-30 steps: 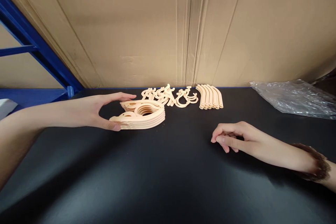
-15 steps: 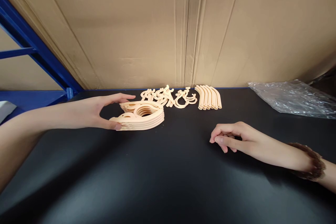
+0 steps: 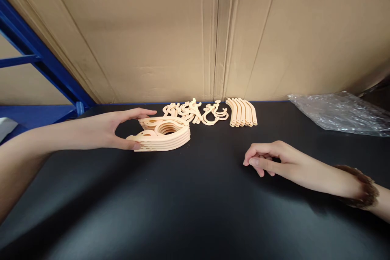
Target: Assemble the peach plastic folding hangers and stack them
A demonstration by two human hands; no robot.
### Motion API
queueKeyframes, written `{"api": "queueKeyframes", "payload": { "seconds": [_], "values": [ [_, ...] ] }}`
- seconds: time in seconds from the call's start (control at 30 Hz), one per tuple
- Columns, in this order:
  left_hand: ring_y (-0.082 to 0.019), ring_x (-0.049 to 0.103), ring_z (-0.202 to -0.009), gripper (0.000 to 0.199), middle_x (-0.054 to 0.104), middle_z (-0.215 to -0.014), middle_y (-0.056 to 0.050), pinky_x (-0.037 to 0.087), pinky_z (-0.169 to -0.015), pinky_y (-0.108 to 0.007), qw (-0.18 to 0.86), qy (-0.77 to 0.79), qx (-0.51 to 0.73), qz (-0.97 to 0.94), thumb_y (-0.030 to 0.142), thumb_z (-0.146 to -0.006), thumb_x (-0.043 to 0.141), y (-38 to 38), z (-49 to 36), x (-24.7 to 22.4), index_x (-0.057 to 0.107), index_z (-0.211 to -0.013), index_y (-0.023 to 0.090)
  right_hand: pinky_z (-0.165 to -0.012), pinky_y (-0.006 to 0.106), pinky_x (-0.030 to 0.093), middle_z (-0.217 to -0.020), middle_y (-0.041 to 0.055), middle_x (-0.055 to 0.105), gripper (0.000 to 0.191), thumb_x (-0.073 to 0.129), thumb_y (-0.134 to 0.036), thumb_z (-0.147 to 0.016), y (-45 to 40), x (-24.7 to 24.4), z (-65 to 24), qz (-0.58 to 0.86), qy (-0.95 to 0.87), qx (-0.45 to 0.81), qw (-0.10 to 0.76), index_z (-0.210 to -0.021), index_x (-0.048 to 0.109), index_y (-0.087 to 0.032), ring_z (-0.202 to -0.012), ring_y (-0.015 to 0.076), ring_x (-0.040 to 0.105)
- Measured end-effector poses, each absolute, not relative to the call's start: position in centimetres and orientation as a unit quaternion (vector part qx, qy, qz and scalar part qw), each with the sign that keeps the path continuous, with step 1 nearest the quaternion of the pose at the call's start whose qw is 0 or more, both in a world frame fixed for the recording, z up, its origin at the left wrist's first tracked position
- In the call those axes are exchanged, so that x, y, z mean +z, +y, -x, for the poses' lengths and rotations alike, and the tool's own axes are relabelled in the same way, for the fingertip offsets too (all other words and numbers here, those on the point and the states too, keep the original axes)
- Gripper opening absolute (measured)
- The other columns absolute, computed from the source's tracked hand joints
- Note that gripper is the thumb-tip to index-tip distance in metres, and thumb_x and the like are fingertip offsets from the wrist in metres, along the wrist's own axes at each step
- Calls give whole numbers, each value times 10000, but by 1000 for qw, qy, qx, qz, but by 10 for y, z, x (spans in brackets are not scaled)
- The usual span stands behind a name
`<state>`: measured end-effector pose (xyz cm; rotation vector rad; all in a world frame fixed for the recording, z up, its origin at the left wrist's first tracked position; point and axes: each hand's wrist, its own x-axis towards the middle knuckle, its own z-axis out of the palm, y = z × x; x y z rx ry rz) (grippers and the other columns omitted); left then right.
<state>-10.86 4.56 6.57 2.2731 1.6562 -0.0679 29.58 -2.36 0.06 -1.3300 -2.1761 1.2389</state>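
A stack of flat beige plastic hanger parts (image 3: 172, 140), with round openings through it, lies on the black table left of centre. My left hand (image 3: 112, 130) is around its left end, thumb on the near side and fingers on the far side. Well to the right, my right hand (image 3: 269, 160) is held loosely curled just over the tabletop, thumb against the bent fingers, with nothing visible in it. Behind the stack lies a loose heap of beige hooks (image 3: 210, 118). To the right of these, several curved beige bars (image 3: 242, 113) are lined up side by side.
A clear crinkled plastic bag (image 3: 341, 113) lies at the back right of the black table (image 3: 195, 203). Tall cardboard (image 3: 152, 36) stands behind the table's back edge. A blue metal frame (image 3: 61, 77) rises at the left.
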Motion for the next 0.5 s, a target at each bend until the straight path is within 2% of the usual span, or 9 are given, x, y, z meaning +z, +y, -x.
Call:
{"api": "queueKeyframes", "payload": {
  "seconds": [0.17, 0.23, 0.4, 0.5],
  "values": [
    [-269, 478, -1341, 1029, 455, -1508, -15, 348, -1107, -339, 179, 572, -24, -800, 622, -727, 676, 44, 108, 64, 128, -1556, 354, -560, 280, 350, -694, -12, 590, 374, 457, -534, -975, -23, 1, -295, 464, -758, 433, 151, -946, 670, -228, -628, 138, 505],
    [-280, 492, -1327, 1084, 455, -1497, -22, 358, -1090, -339, 171, 583, -27, -794, 632, -710, 678, 43, 107, 63, 65, -1562, 361, -563, 282, 351, -697, -10, 591, 375, 455, -532, -975, -23, 2, -295, 466, -758, 431, 149, -945, 670, -226, -630, 139, 507],
    [-295, 568, -1238, 1088, 514, -1420, -8, 407, -994, -288, 151, 600, -32, -785, 649, -691, 664, 44, 106, 62, 78, -1563, 363, -559, 282, 351, -698, -5, 588, 378, 453, -536, -976, -23, 1, -295, 465, -757, 435, 149, -951, 668, -226, -629, 143, 506],
    [-291, 564, -1236, 1041, 515, -1416, -10, 397, -994, -283, 153, 594, -30, -789, 635, -723, 641, 44, 105, 63, 90, -1560, 355, -556, 279, 349, -702, -6, 590, 374, 454, -538, -976, -24, 1, -295, 465, -757, 434, 150, -953, 667, -232, -636, 146, 508]
  ]
}}
